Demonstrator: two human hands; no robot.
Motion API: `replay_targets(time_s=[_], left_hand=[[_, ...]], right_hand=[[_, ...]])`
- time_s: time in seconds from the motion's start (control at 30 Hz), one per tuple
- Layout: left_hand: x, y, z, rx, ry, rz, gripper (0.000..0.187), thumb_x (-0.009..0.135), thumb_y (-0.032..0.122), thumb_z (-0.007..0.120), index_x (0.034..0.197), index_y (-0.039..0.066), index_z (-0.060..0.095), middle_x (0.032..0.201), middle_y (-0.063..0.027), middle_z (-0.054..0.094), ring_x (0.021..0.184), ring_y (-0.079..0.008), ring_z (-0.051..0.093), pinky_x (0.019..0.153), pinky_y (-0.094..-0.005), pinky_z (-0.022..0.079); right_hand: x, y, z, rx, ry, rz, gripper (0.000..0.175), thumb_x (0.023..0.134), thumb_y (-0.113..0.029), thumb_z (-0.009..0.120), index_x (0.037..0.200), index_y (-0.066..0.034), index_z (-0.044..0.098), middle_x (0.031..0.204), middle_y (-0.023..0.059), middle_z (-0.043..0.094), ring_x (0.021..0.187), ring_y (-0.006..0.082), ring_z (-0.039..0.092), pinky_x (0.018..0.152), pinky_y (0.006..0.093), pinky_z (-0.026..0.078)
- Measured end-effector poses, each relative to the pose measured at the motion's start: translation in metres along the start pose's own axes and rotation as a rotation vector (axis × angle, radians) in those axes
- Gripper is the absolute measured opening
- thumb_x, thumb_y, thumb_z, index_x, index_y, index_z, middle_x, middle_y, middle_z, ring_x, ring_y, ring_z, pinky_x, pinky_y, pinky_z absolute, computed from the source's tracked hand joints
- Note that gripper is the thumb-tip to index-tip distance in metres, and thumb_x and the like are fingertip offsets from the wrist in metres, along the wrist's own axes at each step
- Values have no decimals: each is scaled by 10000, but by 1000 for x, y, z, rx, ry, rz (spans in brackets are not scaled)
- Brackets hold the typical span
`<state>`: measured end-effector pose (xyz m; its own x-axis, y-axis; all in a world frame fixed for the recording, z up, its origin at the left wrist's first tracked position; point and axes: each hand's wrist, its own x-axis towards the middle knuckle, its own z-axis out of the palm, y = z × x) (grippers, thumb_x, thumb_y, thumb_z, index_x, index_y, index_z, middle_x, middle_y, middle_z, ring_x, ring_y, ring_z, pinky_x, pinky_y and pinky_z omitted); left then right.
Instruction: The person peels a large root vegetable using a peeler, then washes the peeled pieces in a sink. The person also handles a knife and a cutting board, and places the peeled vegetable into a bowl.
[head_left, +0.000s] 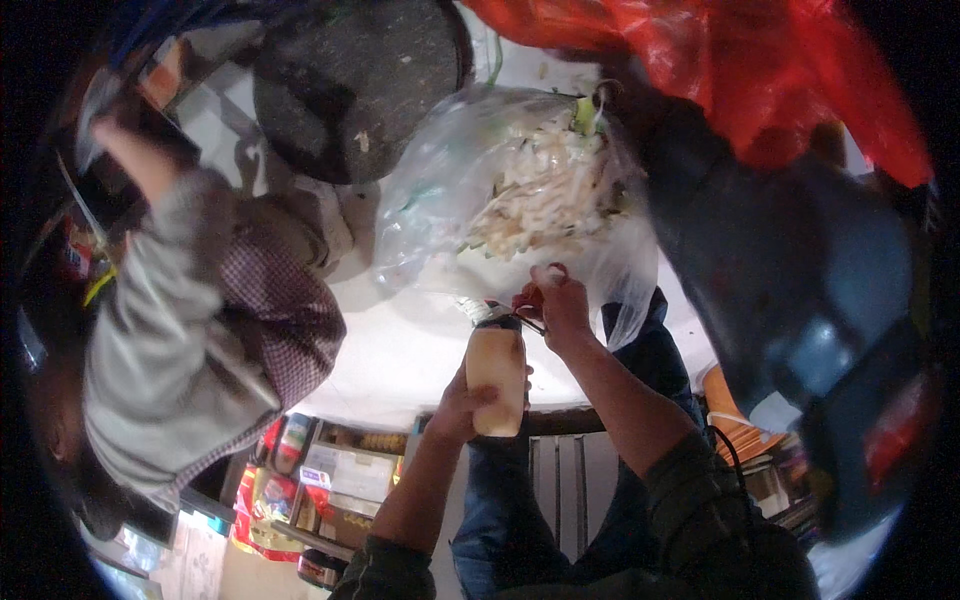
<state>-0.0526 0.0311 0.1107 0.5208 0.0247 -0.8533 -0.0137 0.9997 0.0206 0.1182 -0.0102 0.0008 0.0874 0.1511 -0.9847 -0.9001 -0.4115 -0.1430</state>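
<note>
My left hand (456, 409) grips a thick, pale yellowish root vegetable (495, 382) around its lower part; its exact kind is unclear. At its upper end, my right hand (566, 311) holds what looks like a vegetable peeler (532, 324), with a thin dark frame and something reddish by the fingers. The tool's dark end is close to the vegetable's top, and I cannot tell if they touch. Just beyond both hands, a clear plastic bag (427, 180) on the floor holds a heap of pale peelings (547, 187) with some green bits.
A person in a grey top (180, 322) crouches or sits at the left, one arm stretched out. A large dark round object (360, 90) lies beyond the bag. Red plastic (735, 67) hangs at upper right. Shelves with packages (270, 495) stand at lower left.
</note>
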Motion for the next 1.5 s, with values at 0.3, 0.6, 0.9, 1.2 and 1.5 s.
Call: replay_targets(time_s=[0.3,0.6,0.9,1.2,1.5], left_hand=[[2,-7,-11,-170,26,-62,761,820,329,705,1404,15,334,1160,-239,566,1008,-400,630,851,-536,566],[16,2,0,-145,147,173,802,818,304,681,1469,79,270,1224,-217,543,1023,-379,618,868,-495,546],[-11,-4,-14,-122,9,-7,748,831,346,631,1432,25,322,1208,-209,580,1020,-351,632,838,-445,558],[-3,-21,-33,-338,169,-11,723,864,499,581,1343,-18,423,1131,-201,618,929,-313,665,752,-421,577],[-19,-21,-29,-445,115,-55,664,913,524,515,1313,-3,452,1090,-190,626,892,-316,660,718,-425,572]], right_hand=[[-20,9,11,43,-113,-21,341,913,-250,637,678,-3,622,705,119,667,584,214,667,540,341,553],[-27,14,20,-140,-205,-90,397,907,-328,628,710,17,640,689,91,662,606,153,622,618,317,506],[-12,5,11,22,99,46,351,908,-282,654,694,-8,606,675,95,647,625,214,670,529,350,545],[-46,19,34,-226,-132,-161,338,928,-248,618,695,-4,632,705,106,677,623,179,666,591,310,539],[-33,12,23,19,-91,2,294,912,-237,638,738,-2,619,723,110,668,655,193,674,584,327,542]])
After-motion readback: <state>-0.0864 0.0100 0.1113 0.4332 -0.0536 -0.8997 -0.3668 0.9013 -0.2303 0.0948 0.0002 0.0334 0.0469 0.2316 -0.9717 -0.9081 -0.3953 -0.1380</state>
